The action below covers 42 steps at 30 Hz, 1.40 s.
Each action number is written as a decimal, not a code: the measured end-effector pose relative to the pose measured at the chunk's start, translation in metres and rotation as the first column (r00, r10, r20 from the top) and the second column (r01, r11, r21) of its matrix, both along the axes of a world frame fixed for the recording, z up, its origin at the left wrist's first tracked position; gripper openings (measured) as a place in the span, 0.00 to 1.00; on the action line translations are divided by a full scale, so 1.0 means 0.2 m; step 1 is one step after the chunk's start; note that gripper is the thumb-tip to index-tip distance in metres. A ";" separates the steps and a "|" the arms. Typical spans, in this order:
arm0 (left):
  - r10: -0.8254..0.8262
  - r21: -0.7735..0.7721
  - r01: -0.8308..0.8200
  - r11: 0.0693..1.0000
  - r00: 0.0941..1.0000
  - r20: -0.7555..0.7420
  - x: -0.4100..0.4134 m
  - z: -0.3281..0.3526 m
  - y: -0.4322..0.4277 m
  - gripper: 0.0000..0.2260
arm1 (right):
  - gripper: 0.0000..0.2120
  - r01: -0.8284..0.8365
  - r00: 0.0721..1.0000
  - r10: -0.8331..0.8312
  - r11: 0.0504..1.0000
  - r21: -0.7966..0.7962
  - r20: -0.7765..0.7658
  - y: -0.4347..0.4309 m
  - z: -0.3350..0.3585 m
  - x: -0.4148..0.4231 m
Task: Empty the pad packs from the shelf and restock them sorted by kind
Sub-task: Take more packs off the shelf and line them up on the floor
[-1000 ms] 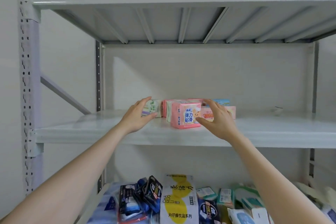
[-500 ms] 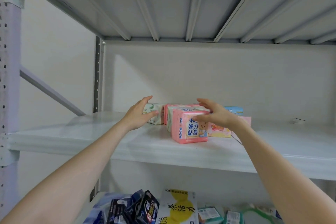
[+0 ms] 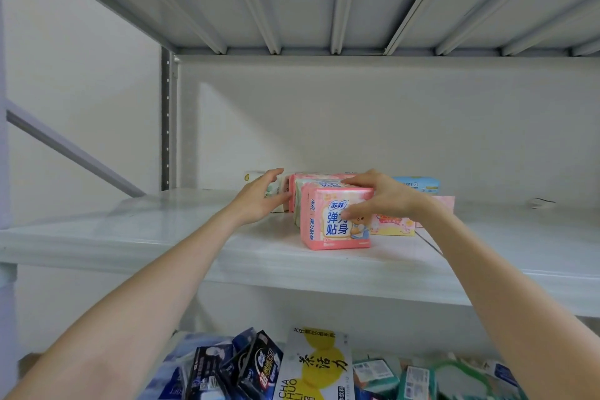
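A row of pink pad packs stands on the white middle shelf, the front pink pack facing me. My right hand grips this front pack, fingers over its top and thumb on its face. My left hand presses with straight fingers against the left side of the row, in front of a pale green pack. A flat pink-and-yellow pack lies to the right, a blue pack behind it.
The shelf above hangs low over the hands. A steel upright stands at the back left. Below, the lower shelf holds dark pad packs, a white-and-yellow pack and green packs. A small scrap lies far right.
The view has moved closer and higher. My right hand has come down onto the front pink pack and grips it; my left hand has moved against the row's left side.
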<state>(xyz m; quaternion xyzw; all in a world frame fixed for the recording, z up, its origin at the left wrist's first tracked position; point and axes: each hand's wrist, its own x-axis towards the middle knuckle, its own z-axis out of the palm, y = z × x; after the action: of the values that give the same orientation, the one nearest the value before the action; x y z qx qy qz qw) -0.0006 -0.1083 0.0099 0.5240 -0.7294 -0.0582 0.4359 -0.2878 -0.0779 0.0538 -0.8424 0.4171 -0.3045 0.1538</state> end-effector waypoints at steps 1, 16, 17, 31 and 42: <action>-0.002 0.006 0.002 1.000 1.000 -0.004 0.00 0.00 -0.01 0.31 | 0.34 0.000 1.000 0.001 1.000 0.016 -0.018 0.00 0.01 0.01; -0.139 0.085 0.141 0.986 0.990 -0.035 -0.08 -0.01 -0.05 0.29 | 0.37 -0.030 0.989 0.008 0.989 0.145 0.151 0.13 -0.01 -0.34; -0.146 0.093 0.149 0.984 0.988 -0.041 -0.10 -0.01 -0.05 0.30 | 0.38 -0.018 0.989 -0.005 0.988 0.150 0.147 0.13 0.00 -0.38; -0.128 0.172 0.183 0.968 0.949 -0.287 -0.16 0.04 -0.06 0.27 | 0.36 0.057 0.988 -0.091 0.966 0.251 0.126 0.17 0.00 -0.47; -0.149 0.182 0.259 0.949 0.873 -0.465 0.07 0.01 0.15 0.25 | 0.39 0.116 0.942 -0.179 0.968 0.224 0.284 0.25 -0.06 -0.38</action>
<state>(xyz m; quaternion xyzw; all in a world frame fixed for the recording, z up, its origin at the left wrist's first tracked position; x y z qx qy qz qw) 0.0135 -0.0775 0.0125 0.4649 -0.6492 -0.3098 0.5163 -0.3630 -0.0285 0.0409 -0.7318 0.4799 -0.3962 0.2779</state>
